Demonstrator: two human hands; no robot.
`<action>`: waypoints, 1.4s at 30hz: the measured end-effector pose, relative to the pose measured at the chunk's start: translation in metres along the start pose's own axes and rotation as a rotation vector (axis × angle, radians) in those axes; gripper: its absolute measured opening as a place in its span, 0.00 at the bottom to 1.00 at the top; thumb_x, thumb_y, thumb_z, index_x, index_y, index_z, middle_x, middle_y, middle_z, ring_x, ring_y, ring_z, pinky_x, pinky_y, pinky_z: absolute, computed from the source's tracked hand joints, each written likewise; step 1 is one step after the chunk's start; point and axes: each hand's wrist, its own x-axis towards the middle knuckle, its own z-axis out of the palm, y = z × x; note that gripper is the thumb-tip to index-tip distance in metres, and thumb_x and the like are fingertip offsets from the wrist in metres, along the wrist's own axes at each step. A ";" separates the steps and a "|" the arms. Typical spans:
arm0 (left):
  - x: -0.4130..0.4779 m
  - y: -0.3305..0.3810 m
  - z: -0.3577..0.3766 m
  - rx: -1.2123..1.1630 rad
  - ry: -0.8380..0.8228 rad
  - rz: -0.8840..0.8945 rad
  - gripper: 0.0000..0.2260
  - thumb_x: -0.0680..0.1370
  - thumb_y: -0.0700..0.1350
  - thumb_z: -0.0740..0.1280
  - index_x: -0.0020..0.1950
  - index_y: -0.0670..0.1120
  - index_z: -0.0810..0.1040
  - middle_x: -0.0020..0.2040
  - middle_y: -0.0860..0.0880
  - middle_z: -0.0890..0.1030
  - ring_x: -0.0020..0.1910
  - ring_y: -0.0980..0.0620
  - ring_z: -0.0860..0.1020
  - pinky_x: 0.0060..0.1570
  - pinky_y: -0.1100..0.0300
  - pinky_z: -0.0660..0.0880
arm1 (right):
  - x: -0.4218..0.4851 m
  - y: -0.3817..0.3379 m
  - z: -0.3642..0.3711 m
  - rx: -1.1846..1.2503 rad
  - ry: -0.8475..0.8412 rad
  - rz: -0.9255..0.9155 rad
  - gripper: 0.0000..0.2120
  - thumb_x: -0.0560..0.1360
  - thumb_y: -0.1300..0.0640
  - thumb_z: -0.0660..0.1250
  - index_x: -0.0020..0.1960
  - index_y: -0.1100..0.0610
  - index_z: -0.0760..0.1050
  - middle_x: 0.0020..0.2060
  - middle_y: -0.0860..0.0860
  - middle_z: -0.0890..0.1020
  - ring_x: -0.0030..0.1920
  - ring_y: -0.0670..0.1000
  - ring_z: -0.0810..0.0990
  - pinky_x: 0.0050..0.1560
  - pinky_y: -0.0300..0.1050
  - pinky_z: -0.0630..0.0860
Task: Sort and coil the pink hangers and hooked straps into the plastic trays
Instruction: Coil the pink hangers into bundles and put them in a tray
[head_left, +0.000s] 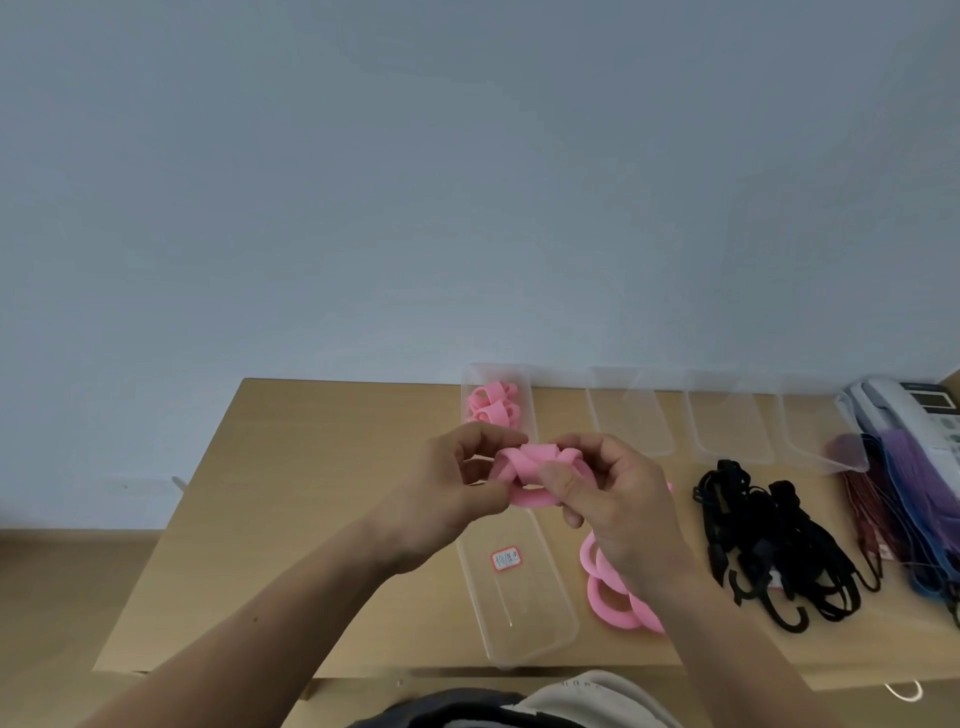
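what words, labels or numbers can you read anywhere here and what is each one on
Red-bordered sticker on the floor of the long clear tray: handwritten marks, too blurred to read.
Telephone at the far right: dark display and small print, too small to read.
Pale garment at the bottom edge: a row of tiny marks, unreadable.
No other text shows.

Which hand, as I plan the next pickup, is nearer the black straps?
Right. The right hand is just left of the black straps; the left hand is farther left, across the pink hanger.
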 end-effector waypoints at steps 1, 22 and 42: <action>0.000 -0.001 0.001 -0.012 0.015 0.011 0.15 0.71 0.40 0.70 0.58 0.44 0.79 0.54 0.41 0.83 0.52 0.41 0.81 0.52 0.49 0.77 | 0.000 0.000 0.000 -0.005 0.025 -0.007 0.22 0.59 0.47 0.77 0.48 0.58 0.80 0.32 0.53 0.79 0.27 0.50 0.71 0.28 0.39 0.71; 0.002 0.000 -0.001 -0.034 0.093 0.082 0.13 0.73 0.42 0.72 0.55 0.42 0.76 0.51 0.43 0.81 0.41 0.47 0.83 0.46 0.56 0.80 | 0.009 0.010 0.001 0.003 0.062 -0.095 0.15 0.67 0.54 0.74 0.52 0.57 0.81 0.35 0.52 0.83 0.28 0.49 0.77 0.34 0.39 0.77; 0.004 -0.001 -0.020 -0.012 -0.019 -0.009 0.13 0.77 0.42 0.71 0.61 0.43 0.79 0.38 0.48 0.83 0.33 0.47 0.81 0.33 0.57 0.78 | 0.013 0.023 0.018 0.037 -0.034 -0.088 0.14 0.64 0.55 0.75 0.48 0.56 0.79 0.36 0.52 0.83 0.29 0.51 0.79 0.34 0.42 0.79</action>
